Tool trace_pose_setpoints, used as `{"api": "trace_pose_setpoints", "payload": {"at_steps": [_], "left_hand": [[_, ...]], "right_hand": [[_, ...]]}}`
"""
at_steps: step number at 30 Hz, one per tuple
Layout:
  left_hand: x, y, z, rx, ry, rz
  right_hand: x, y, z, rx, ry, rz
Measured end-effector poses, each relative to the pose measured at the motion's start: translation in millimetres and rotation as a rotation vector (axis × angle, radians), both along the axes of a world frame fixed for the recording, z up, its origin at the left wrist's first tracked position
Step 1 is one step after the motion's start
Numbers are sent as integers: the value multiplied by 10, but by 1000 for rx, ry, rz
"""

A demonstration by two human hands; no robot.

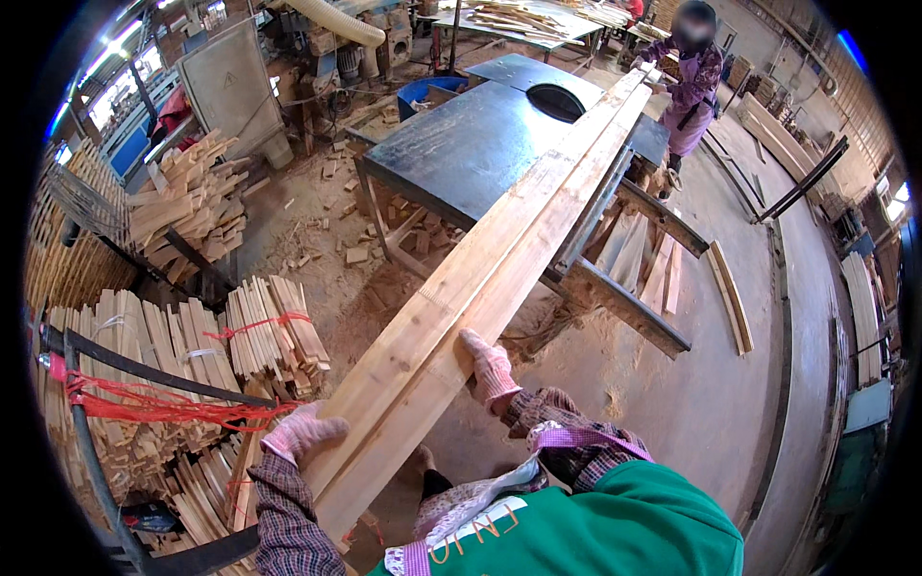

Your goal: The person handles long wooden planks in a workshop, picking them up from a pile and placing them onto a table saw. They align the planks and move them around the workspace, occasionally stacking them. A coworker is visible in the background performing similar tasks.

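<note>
Two long wooden planks [437, 312] lie side by side, running from below my hands across a dark metal saw table [451, 139] to a co-worker at the far end. My left hand [303, 434], in a pinkish knit glove, grips the outer edge of the left plank near its close end. My right hand [490, 370], gloved alike, is closed on the right plank's edge farther up, its fingers on the side and top. The undersides of both hands are hidden by the wood. At the far end the co-worker [691, 82] has hands on the planks.
Bundled wood strips [274, 326] tied with red cord stand at left beside a metal rack [91, 451]. Offcuts [197, 197] pile up behind them. A steel rail [624, 302] juts from the saw table's right side, and loose boards [732, 298] lie on the floor.
</note>
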State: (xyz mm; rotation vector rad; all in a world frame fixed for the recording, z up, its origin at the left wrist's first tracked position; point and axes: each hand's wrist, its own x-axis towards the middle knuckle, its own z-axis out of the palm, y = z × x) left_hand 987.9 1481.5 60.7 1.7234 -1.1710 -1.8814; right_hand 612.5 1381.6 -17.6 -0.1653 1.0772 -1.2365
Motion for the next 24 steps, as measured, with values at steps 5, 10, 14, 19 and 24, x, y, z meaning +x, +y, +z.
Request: {"api": "trace_pose_setpoints", "payload": {"at_steps": [5,10,14,19,24], "left_hand": [[97,2,-122,86,189,14],[472,-419,51,-21,48,0],[656,-503,129,-9,81,59],[544,-389,166,-1,170,34],[522,-423,206,-15,141,51]], "right_hand": [[-16,-7,-114,-131,205,55],[469,-347,123,-73,239,-34],[680,-460,277,-21,201,54],[605,-460,232,-6,97,61],[625,-498,165,-90,175,82]]}}
